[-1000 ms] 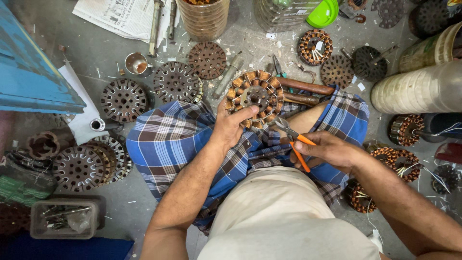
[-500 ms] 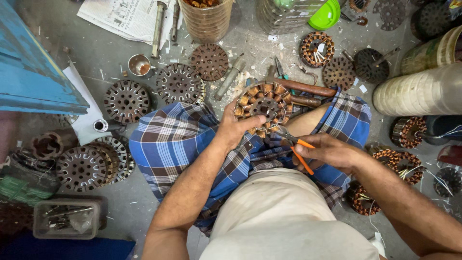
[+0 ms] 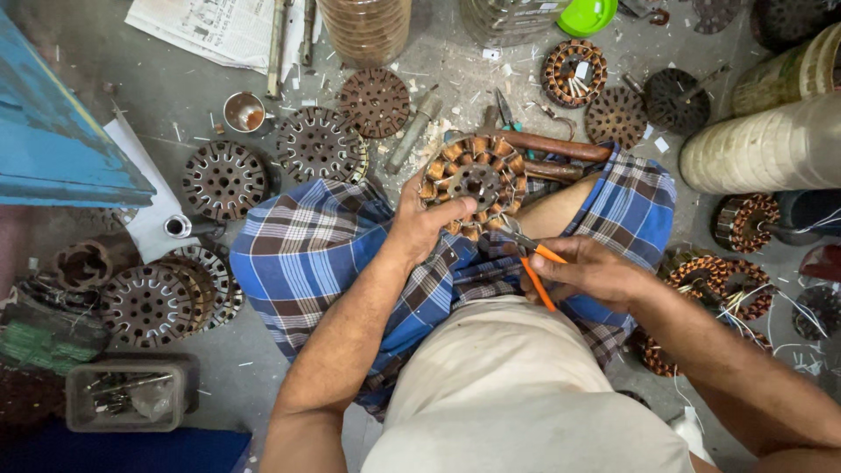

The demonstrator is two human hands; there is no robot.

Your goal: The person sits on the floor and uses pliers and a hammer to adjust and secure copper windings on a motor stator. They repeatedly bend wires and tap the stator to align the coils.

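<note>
Pliers (image 3: 533,259) with orange handles sit gripped in the right hand (image 3: 589,273), touching the copper-wound stator (image 3: 474,184) the left hand (image 3: 421,225) clasps.

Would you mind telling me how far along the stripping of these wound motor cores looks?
Done, it seems: several bare slotted cores lie on the floor. In hand: the left hand steadies a core with copper coils on the lap while the right hand works orange-handled pliers at its edge. Left: more wound cores wait at the right.

Stator discs (image 3: 320,144) crowd the floor ahead; bare concrete (image 3: 241,385) left — passable.
</note>
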